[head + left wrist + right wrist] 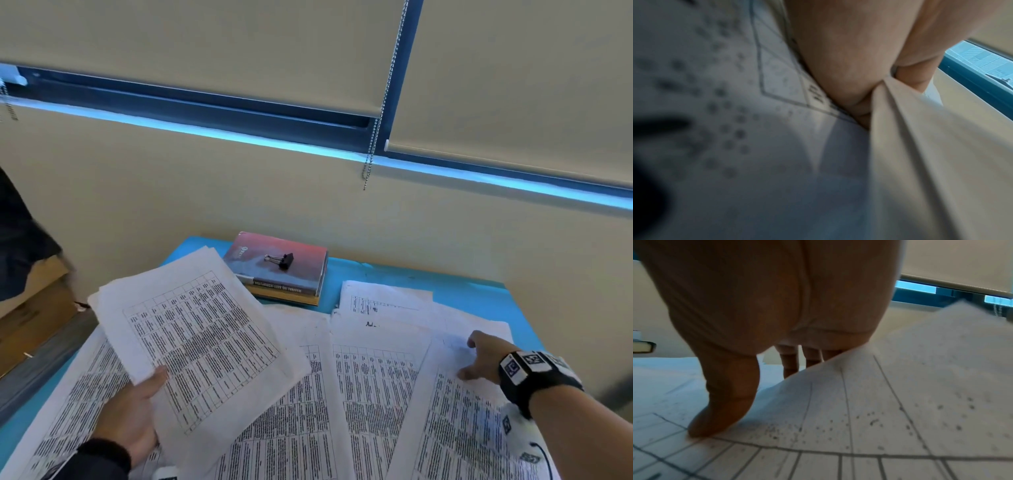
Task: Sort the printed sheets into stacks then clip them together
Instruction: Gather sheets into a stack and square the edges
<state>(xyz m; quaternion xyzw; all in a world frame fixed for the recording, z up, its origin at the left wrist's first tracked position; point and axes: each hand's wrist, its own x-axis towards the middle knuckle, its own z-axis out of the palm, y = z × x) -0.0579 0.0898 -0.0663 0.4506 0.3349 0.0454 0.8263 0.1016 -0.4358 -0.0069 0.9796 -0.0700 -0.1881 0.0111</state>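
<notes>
My left hand (150,387) grips a stack of printed table sheets (205,335) by its near corner, thumb on top, and holds it tilted above the table. The left wrist view shows that hand (849,65) pinching the sheets (777,146). More printed sheets (298,428) lie spread over the blue table (445,284). My right hand (476,359) is on the rightmost sheet (462,431). In the right wrist view its thumb (719,410) presses on the sheet's top (879,402) while its fingers go behind the raised edge. A black binder clip (283,261) lies on the books.
Two stacked books (284,281) sit at the table's back edge against the beige wall. Cardboard boxes (30,308) stand to the left of the table. A blind's bead chain (371,161) hangs above the table's rear.
</notes>
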